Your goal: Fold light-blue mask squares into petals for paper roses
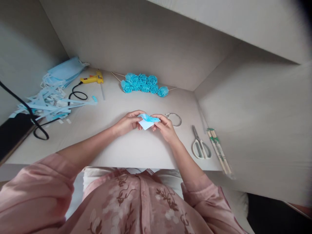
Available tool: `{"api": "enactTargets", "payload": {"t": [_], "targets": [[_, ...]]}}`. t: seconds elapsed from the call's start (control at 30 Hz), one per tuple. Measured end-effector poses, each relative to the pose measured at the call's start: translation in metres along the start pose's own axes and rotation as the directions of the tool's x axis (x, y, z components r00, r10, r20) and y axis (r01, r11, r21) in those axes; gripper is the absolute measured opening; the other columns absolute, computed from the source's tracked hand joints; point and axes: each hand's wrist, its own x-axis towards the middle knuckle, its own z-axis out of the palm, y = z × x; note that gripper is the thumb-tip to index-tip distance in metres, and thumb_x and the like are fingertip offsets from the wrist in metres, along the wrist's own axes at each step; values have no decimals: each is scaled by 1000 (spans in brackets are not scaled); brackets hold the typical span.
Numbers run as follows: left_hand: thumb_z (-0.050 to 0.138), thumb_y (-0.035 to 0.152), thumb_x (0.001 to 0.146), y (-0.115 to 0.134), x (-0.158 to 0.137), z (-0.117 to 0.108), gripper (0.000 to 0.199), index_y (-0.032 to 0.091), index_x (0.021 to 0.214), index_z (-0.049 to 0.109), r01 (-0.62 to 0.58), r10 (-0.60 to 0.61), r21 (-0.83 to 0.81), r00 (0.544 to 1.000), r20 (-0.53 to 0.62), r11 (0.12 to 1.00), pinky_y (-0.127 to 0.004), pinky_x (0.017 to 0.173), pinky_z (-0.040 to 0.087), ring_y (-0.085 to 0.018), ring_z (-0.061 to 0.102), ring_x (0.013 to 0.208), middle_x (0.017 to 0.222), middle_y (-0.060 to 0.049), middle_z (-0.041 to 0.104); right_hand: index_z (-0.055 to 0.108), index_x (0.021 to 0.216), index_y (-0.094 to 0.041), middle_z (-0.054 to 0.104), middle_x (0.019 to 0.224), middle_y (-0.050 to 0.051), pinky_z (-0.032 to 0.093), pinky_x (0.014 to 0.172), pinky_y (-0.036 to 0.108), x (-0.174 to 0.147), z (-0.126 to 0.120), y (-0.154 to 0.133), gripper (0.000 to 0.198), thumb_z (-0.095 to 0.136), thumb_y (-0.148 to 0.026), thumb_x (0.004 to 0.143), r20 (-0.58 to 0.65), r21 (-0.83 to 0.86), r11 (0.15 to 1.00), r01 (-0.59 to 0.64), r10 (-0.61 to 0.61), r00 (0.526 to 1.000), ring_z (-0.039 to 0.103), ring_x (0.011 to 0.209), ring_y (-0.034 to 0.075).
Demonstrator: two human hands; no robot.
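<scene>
Pinching the left side of a small, light blue sheet of thin, fabric-like material (146, 124), the bare left hand (127, 123) has its thumb and fingers pressed together on the edge. I record the bare right hand (167, 127) pinching the same sheet at its right side, thumb against fingers. The sheet is between the two hands, over the middle of the pale, smooth tabletop (126, 152); its far part is gathered into brighter blue folds, and one flat corner points to the near side. I cannot tell whether it touches the surface.

Just beyond the right hand, to the right, I note a thin grey ring-shaped coil (180, 121). Farther right and nearer lies a pair of scissors with white loop handles and metal blades (200, 149), blades pointing to the far side. Beside it, along the right edge, I find clear-wrapped bundles of light wooden sticks with green markings (219, 152).

At the far middle, I observe a cluster of bright blue, rose-shaped flowers (141, 83), with thin stems protruding left and right. To their left lies a yellow glue gun (91, 79) with a black cord (79, 95). At far left I see a stack of light blue pleated face masks (63, 73); on its near side is a loose heap of pale blue and white strips (50, 102).
</scene>
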Motion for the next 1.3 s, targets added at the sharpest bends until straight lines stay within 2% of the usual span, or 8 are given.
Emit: {"api": "enactTargets", "payload": {"t": [0.23, 0.43, 0.53, 0.73, 0.83, 0.97, 1.17, 1.3], "targets": [[66, 24, 70, 0, 1, -4, 14, 16, 80, 62, 23, -23, -8, 999, -26, 1000, -23, 51, 45, -13, 57, 53, 65, -3, 63, 75, 91, -21, 69, 72, 1, 49, 64, 27, -1, 2, -4, 17, 63, -30, 81, 27, -154, 987, 45, -41, 999, 59, 60, 12], [57, 50, 81, 5, -1, 1, 41, 16, 103, 64, -25, 45, 210, 995, -92, 977, -23, 47, 43, -13, 55, 55, 68, -1, 59, 76, 86, -22, 69, 69, 1, 46, 60, 26, -1, 4, -7, 20, 56, -25, 81, 14, -311, 948, 68, -67, 998, 59, 59, 13], [68, 45, 77, 7, -3, 2, 47, 17, 113, 62, -37, 74, 371, 993, -88, 928, -20, 50, 43, -11, 55, 59, 75, 0, 59, 75, 88, -22, 68, 69, 0, 46, 61, 27, -2, 5, -7, 21, 54, -26, 83, 15, -362, 929, 77, -77, 997, 59, 60, 13], [71, 37, 76, 6, -1, 1, 58, 18, 127, 52, -92, 136, 443, 988, -68, 892, -20, 55, 46, -10, 54, 64, 82, 1, 58, 61, 126, -25, 70, 79, 1, 51, 77, 32, -3, 0, -12, 38, 53, -37, 90, 38, -261, 964, 54, -45, 998, 64, 72, 16], [70, 37, 78, 4, 0, -1, 59, 18, 130, 49, -139, 183, 487, 982, -45, 862, -20, 57, 45, -10, 54, 65, 82, 1, 57, 56, 132, -25, 72, 97, 5, 52, 82, 36, -2, -4, -11, 48, 49, -50, 92, 27, -196, 980, 21, -16, 999, 67, 86, 20], [69, 33, 79, 1, -2, 0, 56, 18, 130, 51, -195, 247, 596, 969, -5, 779, -20, 60, 43, -11, 55, 66, 85, 0, 59, 64, 122, -25, 71, 110, 6, 49, 88, 35, 0, -4, -7, 48, 51, -57, 89, -29, -273, 962, 2, -10, 1000, 64, 100, 21], [64, 29, 81, -2, -4, 4, 50, 19, 130, 54, -211, 304, 719, 953, 0, 662, -20, 61, 41, -11, 53, 66, 87, 0, 60, 72, 94, -20, 66, 70, -1, 44, 64, 26, 1, 5, -5, 29, 64, -45, 83, -4, -463, 886, -21, 21, 1000, 58, 66, 14], [64, 31, 80, -2, -1, 1, 50, 17, 127, 57, -184, 290, 734, 957, -19, 654, -21, 63, 42, -12, 54, 68, 88, -2, 63, 71, 90, -19, 67, 72, 0, 41, 64, 25, -1, 7, -8, 21, 62, -37, 84, -26, -561, 827, 46, -73, 997, 57, 66, 14]]}}
